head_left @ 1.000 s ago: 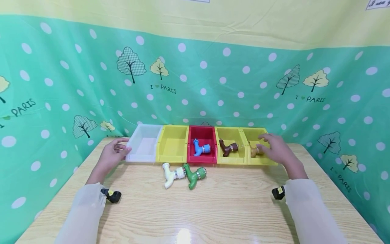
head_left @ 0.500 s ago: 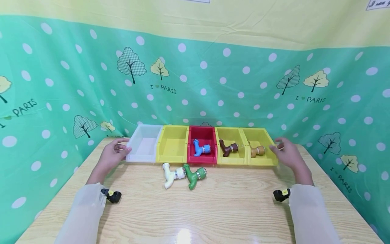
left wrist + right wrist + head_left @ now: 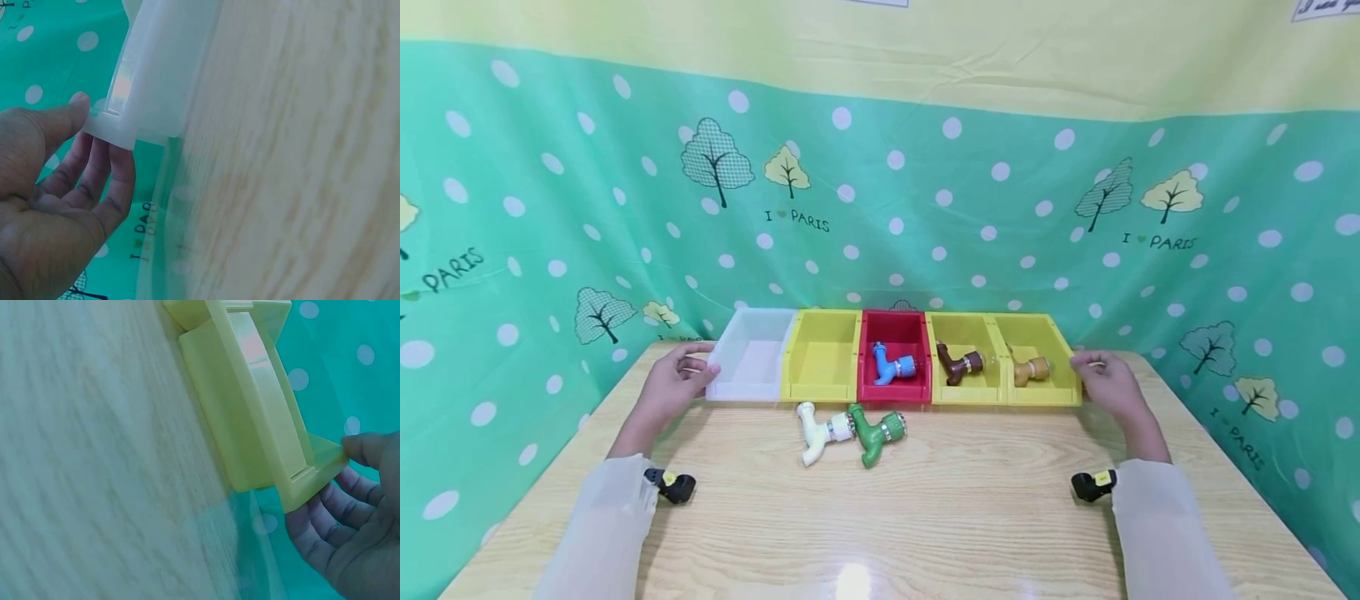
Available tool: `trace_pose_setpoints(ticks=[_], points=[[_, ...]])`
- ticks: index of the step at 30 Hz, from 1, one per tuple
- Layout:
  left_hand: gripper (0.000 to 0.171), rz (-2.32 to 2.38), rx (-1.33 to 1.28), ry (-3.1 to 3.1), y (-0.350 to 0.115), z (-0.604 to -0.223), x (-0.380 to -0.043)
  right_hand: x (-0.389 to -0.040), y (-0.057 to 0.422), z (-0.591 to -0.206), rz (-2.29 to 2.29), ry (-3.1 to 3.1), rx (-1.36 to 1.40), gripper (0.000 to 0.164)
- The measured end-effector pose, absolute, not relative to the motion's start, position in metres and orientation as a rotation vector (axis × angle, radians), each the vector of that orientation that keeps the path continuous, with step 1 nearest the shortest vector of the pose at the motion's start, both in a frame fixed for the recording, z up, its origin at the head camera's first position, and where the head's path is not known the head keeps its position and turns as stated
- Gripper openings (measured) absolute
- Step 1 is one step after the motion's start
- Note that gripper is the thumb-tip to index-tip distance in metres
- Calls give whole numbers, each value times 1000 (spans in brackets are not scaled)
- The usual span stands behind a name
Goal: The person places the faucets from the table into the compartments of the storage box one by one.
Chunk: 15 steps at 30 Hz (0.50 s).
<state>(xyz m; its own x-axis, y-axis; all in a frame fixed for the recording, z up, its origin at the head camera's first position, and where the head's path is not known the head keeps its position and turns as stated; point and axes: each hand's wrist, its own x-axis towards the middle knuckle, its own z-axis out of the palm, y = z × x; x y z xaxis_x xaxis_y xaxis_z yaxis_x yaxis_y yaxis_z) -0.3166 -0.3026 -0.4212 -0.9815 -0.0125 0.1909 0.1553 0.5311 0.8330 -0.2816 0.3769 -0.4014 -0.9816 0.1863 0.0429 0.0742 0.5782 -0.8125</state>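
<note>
My left hand (image 3: 672,379) grips the outer edge of the white bin (image 3: 752,367), thumb on the rim and fingers underneath, as the left wrist view shows. At the other end of the row, my right hand (image 3: 1112,383) pinches the rim of the rightmost yellow bin (image 3: 275,419) the same way. A tan tap (image 3: 1030,370) lies in that yellow bin. Beside it, a brown tap (image 3: 958,364) lies in another yellow bin (image 3: 967,394) and a blue tap (image 3: 892,367) in the red bin (image 3: 895,393).
In front of the row, a white tap (image 3: 822,432) and a green tap (image 3: 876,433) lie on the wooden table (image 3: 925,517), side by side. The second bin (image 3: 820,358) from the left is yellow with nothing in it. A green dotted cloth (image 3: 917,217) hangs close behind.
My right hand has come away from the tan tap, moved right and taken hold of the yellow bin's outer edge. The left hand has stayed on the white bin. The view has shifted slightly.
</note>
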Motion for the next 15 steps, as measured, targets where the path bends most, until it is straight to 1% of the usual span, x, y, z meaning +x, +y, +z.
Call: trace_pose_setpoints(ticks=[4, 12, 15], points=[[52, -1417, -125, -2612, -300, -419, -316, -281, 378, -401, 1447, -2670, -236, 50], [51, -1127, -159, -2712, -294, -402, -313, -279, 381, -402, 1499, -2664, -186, 48], [48, -1019, -218, -2718, -286, -393, -312, -279, 381, -404, 1515, -2663, -171, 49]])
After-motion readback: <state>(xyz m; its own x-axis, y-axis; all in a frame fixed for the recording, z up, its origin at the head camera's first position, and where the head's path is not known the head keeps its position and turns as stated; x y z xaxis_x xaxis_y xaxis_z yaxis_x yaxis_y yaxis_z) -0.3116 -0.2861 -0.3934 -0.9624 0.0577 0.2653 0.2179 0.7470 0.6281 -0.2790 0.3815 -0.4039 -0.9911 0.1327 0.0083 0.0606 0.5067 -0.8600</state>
